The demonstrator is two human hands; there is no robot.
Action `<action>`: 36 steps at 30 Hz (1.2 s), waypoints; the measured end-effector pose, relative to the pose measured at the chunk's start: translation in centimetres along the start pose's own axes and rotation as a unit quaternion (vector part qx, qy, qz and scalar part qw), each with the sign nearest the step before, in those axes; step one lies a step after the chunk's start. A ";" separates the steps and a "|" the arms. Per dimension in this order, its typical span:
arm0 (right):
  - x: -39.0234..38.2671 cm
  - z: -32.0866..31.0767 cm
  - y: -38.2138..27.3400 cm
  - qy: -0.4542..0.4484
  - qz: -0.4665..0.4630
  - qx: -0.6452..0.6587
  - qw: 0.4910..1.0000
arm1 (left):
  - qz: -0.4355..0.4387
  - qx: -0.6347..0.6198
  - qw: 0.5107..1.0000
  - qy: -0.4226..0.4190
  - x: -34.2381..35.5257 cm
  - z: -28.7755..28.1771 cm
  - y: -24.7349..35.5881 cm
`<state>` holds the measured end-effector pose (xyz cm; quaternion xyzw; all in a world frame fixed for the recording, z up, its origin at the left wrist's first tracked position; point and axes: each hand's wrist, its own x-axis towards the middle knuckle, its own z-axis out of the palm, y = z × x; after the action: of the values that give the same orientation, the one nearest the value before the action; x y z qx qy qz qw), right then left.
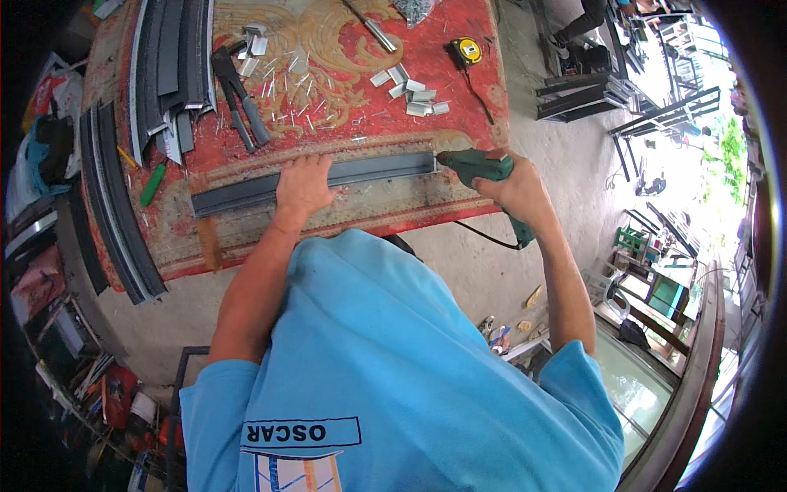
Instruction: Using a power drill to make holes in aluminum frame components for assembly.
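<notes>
A long dark-grey metal profile (pixel 373 170) lies across the near part of the red table. My left hand (pixel 304 189) is closed over it left of the middle, pressing it to the tabletop. My right hand (pixel 520 190) grips a green power drill (pixel 474 166) by its handle, past the table's right edge. The drill's nose points left and its tip meets, or nearly meets, the profile's right end; I cannot tell if the bit is in the metal. A black cord (pixel 488 236) runs from the foot of the handle back under the table edge.
Stacked grey profiles (pixel 176 70) and more long strips (pixel 115 197) lie at the left. Near them are a green-handled screwdriver (pixel 152 184) and a dark long-handled hand tool (pixel 238 98). Small metal brackets (pixel 418 97) and a yellow tape measure (pixel 466 52) lie farther back.
</notes>
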<state>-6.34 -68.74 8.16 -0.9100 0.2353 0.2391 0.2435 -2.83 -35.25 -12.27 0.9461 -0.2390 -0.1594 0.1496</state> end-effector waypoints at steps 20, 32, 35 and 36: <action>4.2 -1.7 -1.7 -0.028 -0.096 -0.080 0.992 | 0.011 -0.010 1.000 -0.014 0.5 0.5 -0.2; 4.1 -0.6 1.4 -0.096 -0.103 -0.102 0.985 | -0.023 0.007 0.997 -0.078 0.1 0.4 0.0; 1.2 1.5 -0.5 0.018 -0.104 -0.087 0.991 | 0.008 0.023 0.999 -0.022 0.0 1.1 -1.2; 0.9 1.6 -0.9 0.040 -0.091 -0.077 0.992 | 0.005 0.019 0.999 -0.027 0.3 0.5 -1.1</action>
<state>-5.64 -67.43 6.69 -0.9524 0.1421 0.1972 0.1842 -2.32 -34.58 -13.21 0.9429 -0.2511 -0.1791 0.1256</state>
